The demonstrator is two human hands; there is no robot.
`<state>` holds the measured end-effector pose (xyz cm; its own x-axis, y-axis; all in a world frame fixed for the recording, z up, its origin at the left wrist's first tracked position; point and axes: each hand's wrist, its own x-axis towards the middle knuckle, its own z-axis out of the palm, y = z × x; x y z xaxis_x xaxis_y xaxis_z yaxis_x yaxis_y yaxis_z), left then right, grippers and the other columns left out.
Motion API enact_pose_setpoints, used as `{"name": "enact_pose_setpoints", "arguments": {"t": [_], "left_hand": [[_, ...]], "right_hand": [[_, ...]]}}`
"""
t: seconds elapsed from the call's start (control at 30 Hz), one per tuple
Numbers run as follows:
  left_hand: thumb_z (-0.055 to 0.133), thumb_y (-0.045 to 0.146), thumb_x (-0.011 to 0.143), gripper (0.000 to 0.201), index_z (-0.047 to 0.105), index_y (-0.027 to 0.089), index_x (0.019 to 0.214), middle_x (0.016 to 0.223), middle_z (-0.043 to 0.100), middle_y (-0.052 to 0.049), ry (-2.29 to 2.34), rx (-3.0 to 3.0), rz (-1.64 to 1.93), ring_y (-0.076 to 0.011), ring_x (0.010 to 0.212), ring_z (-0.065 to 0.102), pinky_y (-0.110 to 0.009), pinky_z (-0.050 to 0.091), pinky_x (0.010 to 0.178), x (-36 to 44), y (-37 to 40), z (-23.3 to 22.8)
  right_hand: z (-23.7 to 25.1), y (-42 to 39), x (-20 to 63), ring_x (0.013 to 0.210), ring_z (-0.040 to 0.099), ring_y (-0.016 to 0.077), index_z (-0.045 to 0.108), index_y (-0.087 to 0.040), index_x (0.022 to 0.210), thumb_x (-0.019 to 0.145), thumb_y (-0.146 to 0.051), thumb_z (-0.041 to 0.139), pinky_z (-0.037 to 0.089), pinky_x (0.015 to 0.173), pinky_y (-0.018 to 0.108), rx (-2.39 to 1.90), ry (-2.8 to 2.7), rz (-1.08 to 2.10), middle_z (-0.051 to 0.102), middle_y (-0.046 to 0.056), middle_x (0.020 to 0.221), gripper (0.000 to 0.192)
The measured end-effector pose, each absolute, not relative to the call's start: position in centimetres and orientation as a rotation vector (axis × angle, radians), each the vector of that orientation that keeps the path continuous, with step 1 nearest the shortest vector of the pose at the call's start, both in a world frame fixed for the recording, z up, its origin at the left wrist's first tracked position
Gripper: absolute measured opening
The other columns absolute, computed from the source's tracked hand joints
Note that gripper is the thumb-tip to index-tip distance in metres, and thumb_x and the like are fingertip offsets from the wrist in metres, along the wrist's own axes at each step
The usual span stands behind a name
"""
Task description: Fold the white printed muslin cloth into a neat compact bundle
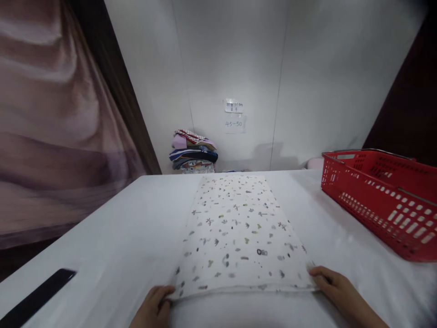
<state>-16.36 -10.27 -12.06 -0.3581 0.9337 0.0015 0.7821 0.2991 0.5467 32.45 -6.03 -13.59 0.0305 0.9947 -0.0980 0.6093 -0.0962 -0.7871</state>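
Observation:
A white cloth (235,237) with a small grey and green print lies flat in a long folded strip down the middle of the table. Its near edge shows layered fabric. At the near left corner, my left hand (153,306) pinches the cloth between thumb and fingers. My right hand (332,286) grips the near right corner in the same way. The near edge runs fairly straight between both hands.
The white-covered table (126,228) carries a red plastic basket (375,196) on the right and a black flat object (41,294) at front left. Folded clothes (193,152) are stacked beyond the far edge. Paper labels (235,123) hang on the wall; a pink curtain (51,136) hangs left.

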Motion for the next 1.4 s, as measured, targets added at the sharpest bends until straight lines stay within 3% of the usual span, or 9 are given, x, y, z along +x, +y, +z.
{"name": "enact_pose_setpoints", "arguments": {"t": [0.1,0.33,0.5,0.63,0.77,0.87,1.0,1.4], "left_hand": [[0.039,0.028,0.073,0.029,0.066,0.023,0.085,0.102,0.062,-0.005,2.296,1.597,0.697,-0.0204,0.094,0.06,-0.034,0.047,0.086,-15.4,-10.7,-11.4],[0.04,0.023,0.08,0.028,0.064,0.022,0.094,0.108,0.055,-0.004,2.357,1.672,0.639,-0.0154,0.086,0.06,-0.026,0.048,0.072,-14.5,-11.3,-11.2],[0.038,0.025,0.085,0.029,0.064,0.023,0.099,0.113,0.053,-0.004,2.387,1.774,0.567,-0.0146,0.083,0.061,-0.026,0.048,0.066,-14.2,-11.8,-11.0],[0.04,0.022,0.085,0.029,0.063,0.021,0.102,0.112,0.055,-0.007,2.406,2.024,0.476,-0.0204,0.097,0.057,-0.031,0.048,0.079,-14.4,-11.9,-10.8],[0.045,0.015,0.082,0.029,0.063,0.02,0.103,0.112,0.058,-0.01,2.272,2.363,0.447,-0.0262,0.107,0.05,-0.04,0.042,0.089,-13.7,-11.7,-10.6],[0.047,0.012,0.081,0.029,0.063,0.021,0.103,0.109,0.06,-0.009,2.07,2.524,0.469,-0.0251,0.105,0.051,-0.041,0.041,0.089,-11.7,-11.1,-10.4],[0.047,0.013,0.083,0.023,0.063,0.021,0.097,0.099,0.062,-0.008,1.804,2.668,0.462,-0.0229,0.098,0.053,-0.041,0.041,0.086,-8.3,-10.2,-10.3],[0.044,0.026,0.09,0.022,0.064,0.018,0.094,0.094,0.06,-0.006,1.577,2.644,0.581,-0.0191,0.089,0.051,-0.034,0.041,0.078,-3.7,-7.3,-11.3]], "right_hand": [[-12.7,-6.3,32.6,0.087,0.063,0.0263,0.07,-0.023,0.084,0.075,-0.048,0.049,0.049,0.078,0.032,-1.803,-1.688,0.896,0.071,0.002,0.087,0.034],[-11.8,-6.9,32.3,0.083,0.065,0.024,0.068,-0.025,0.097,0.079,-0.047,0.047,0.05,0.074,0.032,-1.903,-1.891,0.751,0.071,0.001,0.091,0.035],[-12.0,-8.0,32.5,0.098,0.062,0.0262,0.067,-0.029,0.108,0.085,-0.047,0.041,0.049,0.082,0.037,-1.969,-2.044,0.498,0.068,0.002,0.107,0.039],[-12.1,-9.0,32.8,0.088,0.063,0.0263,0.064,-0.028,0.113,0.088,-0.046,0.035,0.05,0.071,0.038,-1.986,-2.182,0.14,0.066,0.009,0.098,0.043],[-12.5,-9.0,31.0,0.116,0.047,0.0305,0.063,-0.023,0.113,0.088,-0.036,0.04,0.043,0.088,0.046,-1.631,-2.263,-0.239,0.054,0.013,0.123,0.036],[-12.8,-8.5,27.7,0.121,0.043,0.0279,0.063,-0.021,0.109,0.088,-0.025,0.043,0.039,0.095,0.045,-1.326,-2.313,-0.194,0.054,0.011,0.125,0.03],[-12.8,-7.5,22.7,0.111,0.05,0.0256,0.064,-0.02,0.106,0.088,-0.02,0.044,0.041,0.091,0.043,-1.071,-2.416,-0.025,0.06,0.012,0.115,0.027],[-11.6,-5.2,19.6,0.084,0.052,0.0197,0.067,-0.018,0.088,0.092,-0.022,0.042,0.043,0.074,0.032,-1.087,-2.488,0.022,0.063,0.007,0.088,0.026]]}}
